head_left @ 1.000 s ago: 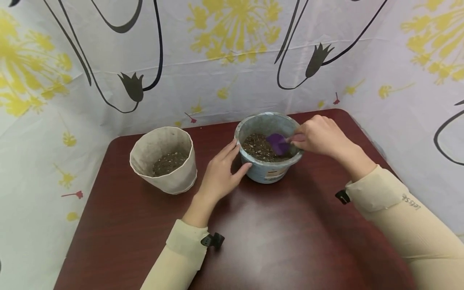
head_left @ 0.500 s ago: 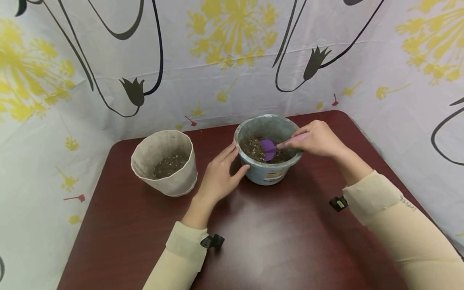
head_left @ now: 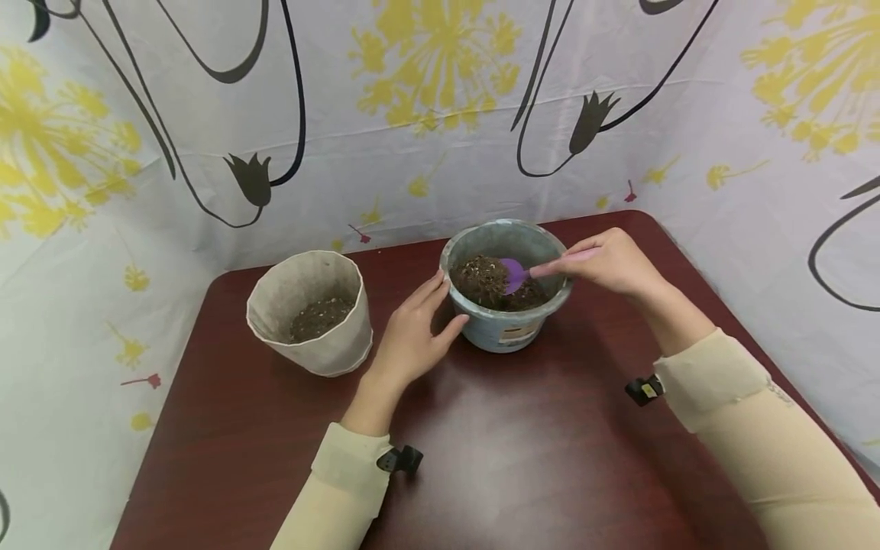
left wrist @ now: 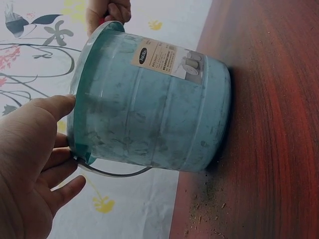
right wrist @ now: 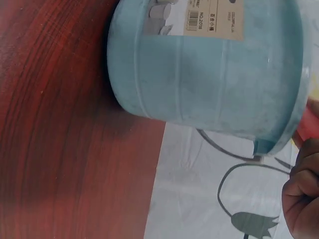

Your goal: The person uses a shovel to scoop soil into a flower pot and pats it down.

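A blue plastic bucket (head_left: 502, 328) with dark soil in it stands at the back of the table. My right hand (head_left: 614, 260) grips the pink handle of a small trowel (head_left: 516, 276) over the bucket's right rim. Its purple blade is inside the bucket, behind a heap of soil (head_left: 481, 279). My left hand (head_left: 412, 328) rests with extended fingers and thumb against the bucket's left rim. In the left wrist view, the left hand (left wrist: 30, 154) is beside the rim, its thumb touching it. The right wrist view shows the right hand (right wrist: 304, 191) curled at the rim, the blade hidden.
A whitish plant pot (head_left: 337, 336) with some soil (head_left: 319, 317) stands left of the bucket on the dark red table (head_left: 509, 443). Behind is a patterned cloth (head_left: 426, 183). A thin bucket handle (left wrist: 114, 174) hangs at the bucket's side, near scattered soil crumbs (left wrist: 204, 211).
The trowel blade has shifted left in the bucket and then tipped up, raising a heap of soil at the left side. My left hand has stayed at the rim.
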Demonstrator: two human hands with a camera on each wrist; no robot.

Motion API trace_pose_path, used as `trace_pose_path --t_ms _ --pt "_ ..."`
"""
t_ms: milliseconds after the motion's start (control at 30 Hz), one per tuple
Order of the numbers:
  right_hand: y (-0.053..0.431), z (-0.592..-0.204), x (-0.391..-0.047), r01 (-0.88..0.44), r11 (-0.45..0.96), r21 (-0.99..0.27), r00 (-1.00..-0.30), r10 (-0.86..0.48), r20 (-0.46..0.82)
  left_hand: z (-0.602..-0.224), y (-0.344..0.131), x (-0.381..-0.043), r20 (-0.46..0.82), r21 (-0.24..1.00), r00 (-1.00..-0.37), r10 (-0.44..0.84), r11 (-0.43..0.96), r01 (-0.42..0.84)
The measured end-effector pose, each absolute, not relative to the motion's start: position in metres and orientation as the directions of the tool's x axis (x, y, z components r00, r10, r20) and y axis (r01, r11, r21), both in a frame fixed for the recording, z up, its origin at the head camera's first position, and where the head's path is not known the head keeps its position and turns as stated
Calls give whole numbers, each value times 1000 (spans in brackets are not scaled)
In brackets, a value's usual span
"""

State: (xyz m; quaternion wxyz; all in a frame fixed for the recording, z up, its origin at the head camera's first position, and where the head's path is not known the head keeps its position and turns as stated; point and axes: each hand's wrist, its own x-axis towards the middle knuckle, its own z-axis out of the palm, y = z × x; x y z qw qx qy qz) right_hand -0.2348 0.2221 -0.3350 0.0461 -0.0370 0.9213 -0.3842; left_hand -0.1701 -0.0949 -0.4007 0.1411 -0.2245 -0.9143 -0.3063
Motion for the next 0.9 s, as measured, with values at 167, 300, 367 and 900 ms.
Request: trace_pose_path --t_ms 167,300,367,900 --pt "231 -335 -231 -15 659 -752 -994 -93 -62 -399 -95 -169 382 499 -867 320 718 485" --pt "236 -335 -228 0 638 -770 -995 -75 -62 -397 -94 -168 382 499 -871 308 724 476" --pt "238 -334 -227 0 630 -776 -995 -76 -62 -397 -93 -168 387 498 -874 294 731 467" --pt "243 -337 -226 -26 574 -818 -993 -110 -45 -398 -87 -171 454 442 -849 269 760 477"
